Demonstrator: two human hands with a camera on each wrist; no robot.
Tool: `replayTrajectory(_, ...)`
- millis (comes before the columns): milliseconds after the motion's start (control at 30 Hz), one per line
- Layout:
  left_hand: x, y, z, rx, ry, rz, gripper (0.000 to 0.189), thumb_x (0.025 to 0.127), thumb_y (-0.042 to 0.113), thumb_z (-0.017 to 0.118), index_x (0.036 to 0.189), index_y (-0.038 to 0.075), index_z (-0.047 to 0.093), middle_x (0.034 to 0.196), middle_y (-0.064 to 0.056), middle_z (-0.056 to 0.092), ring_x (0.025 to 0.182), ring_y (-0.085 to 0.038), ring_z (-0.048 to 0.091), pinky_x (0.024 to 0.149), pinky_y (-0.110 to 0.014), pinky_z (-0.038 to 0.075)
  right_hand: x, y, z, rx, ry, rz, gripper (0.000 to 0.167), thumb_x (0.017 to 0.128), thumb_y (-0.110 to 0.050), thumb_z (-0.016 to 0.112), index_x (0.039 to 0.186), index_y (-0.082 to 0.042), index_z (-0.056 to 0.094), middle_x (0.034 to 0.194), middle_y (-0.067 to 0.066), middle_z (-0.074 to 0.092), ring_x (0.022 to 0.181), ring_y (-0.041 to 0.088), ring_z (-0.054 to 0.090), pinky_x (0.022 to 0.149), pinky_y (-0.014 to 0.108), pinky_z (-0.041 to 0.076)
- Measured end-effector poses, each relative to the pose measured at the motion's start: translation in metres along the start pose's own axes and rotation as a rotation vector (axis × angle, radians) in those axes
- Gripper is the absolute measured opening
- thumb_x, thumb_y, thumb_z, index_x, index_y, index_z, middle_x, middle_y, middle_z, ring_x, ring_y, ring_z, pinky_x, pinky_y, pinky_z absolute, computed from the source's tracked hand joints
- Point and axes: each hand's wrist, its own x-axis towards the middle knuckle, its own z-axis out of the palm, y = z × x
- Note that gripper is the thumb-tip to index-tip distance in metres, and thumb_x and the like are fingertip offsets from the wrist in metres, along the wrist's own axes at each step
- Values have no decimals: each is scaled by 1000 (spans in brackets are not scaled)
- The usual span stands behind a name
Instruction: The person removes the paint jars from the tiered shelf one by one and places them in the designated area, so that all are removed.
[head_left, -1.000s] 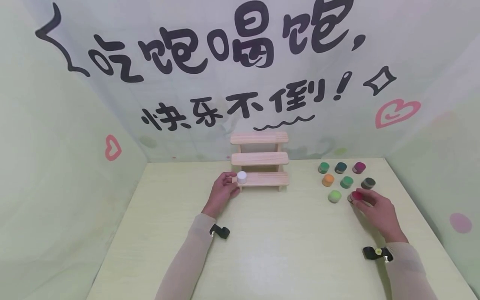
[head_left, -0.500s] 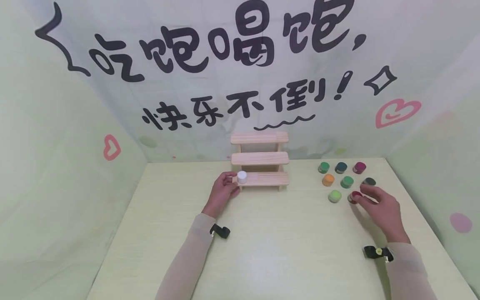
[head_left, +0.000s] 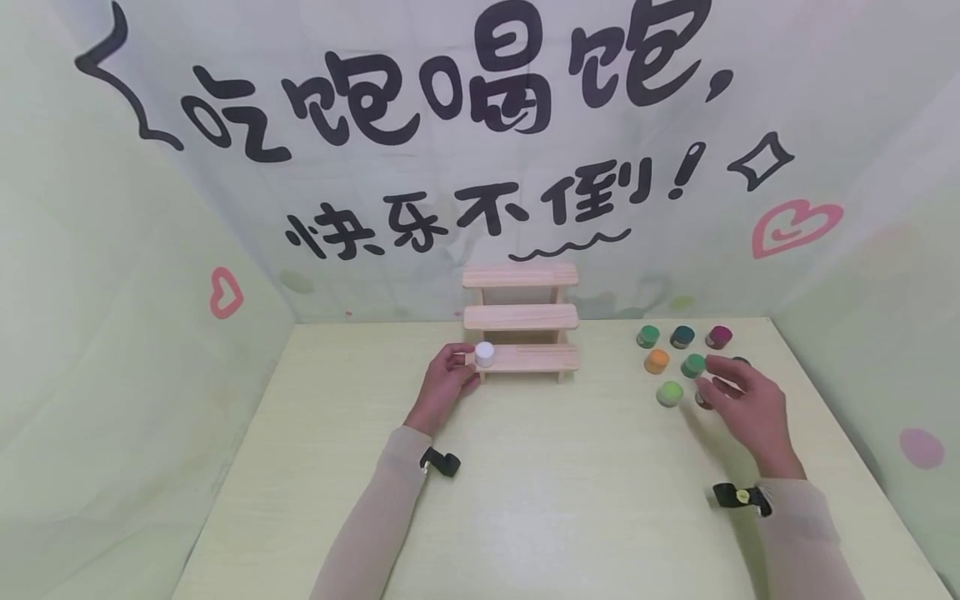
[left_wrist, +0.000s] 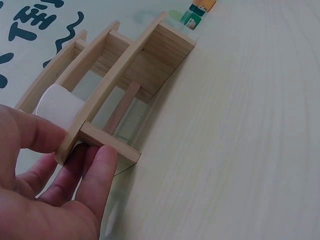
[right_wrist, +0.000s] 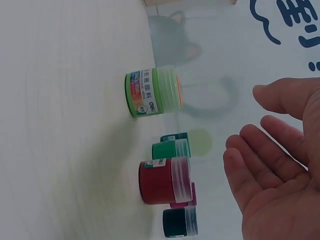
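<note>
A three-step wooden display stand (head_left: 536, 358) stands by the back wall. My left hand (head_left: 442, 385) grips the left end of its lowest step; in the left wrist view the fingers (left_wrist: 97, 175) hold the step's edge and leg. On that step, beside the hand, sits a white-lidded paint jar (left_wrist: 57, 104). My right hand (head_left: 750, 412) hovers, fingers spread and holding nothing, over a dark red paint jar (right_wrist: 162, 181), which it partly hides in the head view. Left of it stands a light green paint jar (right_wrist: 145, 92), apart from the hand.
Several more paint jars stand at the table's back right, among them an orange one (head_left: 657, 361), a teal one (head_left: 682, 337) and a magenta one (head_left: 718, 337). A dark jar is partly hidden behind my right hand. Printed cloth walls (head_left: 375, 292) border the table (head_left: 540, 500).
My right hand has let go of the dark red jar, lifted off it and shifted slightly left. The left hand stays on the stand.
</note>
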Motion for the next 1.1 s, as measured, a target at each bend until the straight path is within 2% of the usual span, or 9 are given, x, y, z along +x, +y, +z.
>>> replayTrajectory(67,0,0,0,-2,0,-2,38,98,0,64,134,10,61,113,-9,60,101,-21,69,96,-31,65,1,-4,5,18,1,-19,50,101,-30,74,139,0,64,128,-5,70,102,-22,56,83,-1,52)
replayTrajectory(200,-1,1,0,1,3,0,37,98,-1,64,134,11,61,113,-9,60,101,-22,69,97,-32,65,2,-12,19,16,-13,-63,45,101,-28,73,137,-2,65,134,17,70,98,-23,57,81,-1,52)
replayTrajectory(267,-1,1,0,3,4,2,38,98,-1,64,134,11,61,112,-9,60,101,-22,69,97,-33,65,2,-16,28,15,-30,-80,44,102,-28,72,137,-2,65,137,24,67,99,-24,56,83,-2,51)
replayTrajectory(633,0,0,2,8,10,1,37,99,0,64,134,11,61,112,-9,60,101,-22,68,95,-31,66,9,-37,68,93,-74,-153,39,101,-20,74,134,-1,67,133,21,70,109,-14,57,92,1,52)
replayTrajectory(867,-2,0,1,1,7,1,38,98,-1,64,134,11,62,112,-9,59,101,-22,68,98,-34,65,13,-50,86,122,-91,-187,38,100,-20,75,133,-2,68,133,19,70,112,-5,61,97,10,56)
replayTrajectory(933,-2,0,0,-3,6,0,38,98,-1,64,134,11,62,112,-9,58,101,-22,68,99,-36,65,15,-53,91,114,-93,-196,37,100,-20,75,133,-3,68,133,18,70,113,-1,63,97,10,56)
replayTrajectory(1000,-1,-1,1,-4,7,0,38,98,-1,64,134,11,61,111,-9,58,101,-22,69,99,-35,65,16,-56,96,112,-106,-198,38,101,-22,74,134,-4,68,134,17,70,117,10,66,96,8,56)
replayTrajectory(1100,0,-2,1,-1,10,2,38,98,-1,64,134,11,61,111,-8,58,100,-22,69,98,-34,65,17,-62,103,112,-128,-193,38,102,-23,72,134,-5,67,135,15,70,122,26,68,98,14,58)
